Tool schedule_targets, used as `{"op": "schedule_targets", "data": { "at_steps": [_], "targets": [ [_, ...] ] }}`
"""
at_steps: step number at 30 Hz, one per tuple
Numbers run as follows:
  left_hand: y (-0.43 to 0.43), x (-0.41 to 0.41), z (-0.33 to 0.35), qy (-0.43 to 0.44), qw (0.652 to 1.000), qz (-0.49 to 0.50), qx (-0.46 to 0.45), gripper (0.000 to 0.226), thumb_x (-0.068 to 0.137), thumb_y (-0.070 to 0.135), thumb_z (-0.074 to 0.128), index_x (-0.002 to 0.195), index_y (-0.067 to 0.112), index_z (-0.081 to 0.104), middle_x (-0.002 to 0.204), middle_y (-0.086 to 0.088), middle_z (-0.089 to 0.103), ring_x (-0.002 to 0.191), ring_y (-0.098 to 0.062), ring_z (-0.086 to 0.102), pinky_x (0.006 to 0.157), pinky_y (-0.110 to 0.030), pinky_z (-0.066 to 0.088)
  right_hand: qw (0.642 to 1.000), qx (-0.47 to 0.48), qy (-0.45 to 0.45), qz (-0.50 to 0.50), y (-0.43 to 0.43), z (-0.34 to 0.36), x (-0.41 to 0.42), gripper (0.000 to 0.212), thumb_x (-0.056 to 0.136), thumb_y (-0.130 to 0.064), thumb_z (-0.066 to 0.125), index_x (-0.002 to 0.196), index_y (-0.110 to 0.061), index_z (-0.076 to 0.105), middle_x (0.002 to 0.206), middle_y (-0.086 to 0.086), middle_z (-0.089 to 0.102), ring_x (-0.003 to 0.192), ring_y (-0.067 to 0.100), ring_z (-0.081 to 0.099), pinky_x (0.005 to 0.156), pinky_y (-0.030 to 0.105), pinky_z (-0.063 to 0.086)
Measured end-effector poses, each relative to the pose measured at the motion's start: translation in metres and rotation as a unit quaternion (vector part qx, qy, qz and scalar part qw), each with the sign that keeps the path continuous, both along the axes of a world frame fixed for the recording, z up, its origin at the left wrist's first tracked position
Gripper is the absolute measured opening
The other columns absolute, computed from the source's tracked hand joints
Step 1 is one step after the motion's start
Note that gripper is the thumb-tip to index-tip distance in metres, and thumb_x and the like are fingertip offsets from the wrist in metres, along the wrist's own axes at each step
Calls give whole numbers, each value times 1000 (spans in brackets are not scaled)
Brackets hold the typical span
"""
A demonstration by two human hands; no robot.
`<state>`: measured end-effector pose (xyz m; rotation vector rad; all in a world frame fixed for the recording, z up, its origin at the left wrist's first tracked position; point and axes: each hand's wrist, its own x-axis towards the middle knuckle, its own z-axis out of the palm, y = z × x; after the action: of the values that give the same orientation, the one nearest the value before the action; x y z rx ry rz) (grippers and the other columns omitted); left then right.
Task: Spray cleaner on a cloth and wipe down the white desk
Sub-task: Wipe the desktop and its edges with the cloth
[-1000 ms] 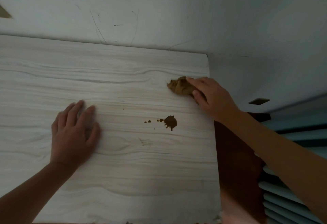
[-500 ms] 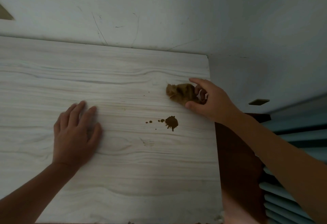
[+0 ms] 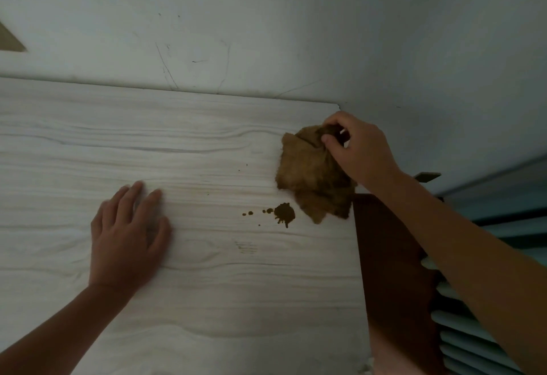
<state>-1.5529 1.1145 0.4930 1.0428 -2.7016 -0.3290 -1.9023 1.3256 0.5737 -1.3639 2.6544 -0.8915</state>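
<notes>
The white wood-grain desk fills the left and middle of the view. A brown cloth hangs unfolded near the desk's right edge, pinched at its top by my right hand. Its lower corner reaches down beside a dark brown stain with small droplets to its left. My left hand lies flat on the desk, fingers spread, well to the left of the stain. No spray bottle is in view.
A scuffed white wall runs behind the desk. The desk's right edge drops off to a dark reddish panel. Pale blue slats lie at the lower right.
My right hand has lifted the cloth off the desk, and the bunched cloth has opened out and now hangs down. My left hand has stayed in place.
</notes>
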Motion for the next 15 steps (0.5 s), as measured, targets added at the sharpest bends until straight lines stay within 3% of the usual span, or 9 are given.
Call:
{"op": "schedule_targets", "data": {
  "at_steps": [7, 12, 15],
  "targets": [
    [0, 1, -1, 1, 1000, 2, -6, 63, 92, 44, 40, 142, 11, 58, 155, -19, 47, 146, -40, 38, 116, -60, 30, 997, -68, 41, -1, -26, 43, -31, 15, 90, -25, 64, 104, -20, 67, 91, -10, 67, 78, 11, 62, 73, 24, 49],
    [-1, 2, -5, 8, 1000, -2, -27, 62, 92, 43, 42, 141, 11, 60, 152, -19, 50, 143, -41, 42, 114, -60, 33, 996, 83, -40, 10, -24, 0, -22, 24, 91, -22, 67, 116, -23, 66, 96, -8, 65, 75, 9, 57, 78, 28, 50],
    [-2, 3, -6, 10, 999, -1, -30, 61, 92, 43, 42, 140, 10, 60, 152, -19, 50, 142, -42, 42, 114, -60, 33, 988, 131, -61, 45, -11, -25, -6, 33, 87, -31, 72, 119, -25, 65, 92, -14, 60, 73, 1, 55, 73, 25, 49]
  ]
}}
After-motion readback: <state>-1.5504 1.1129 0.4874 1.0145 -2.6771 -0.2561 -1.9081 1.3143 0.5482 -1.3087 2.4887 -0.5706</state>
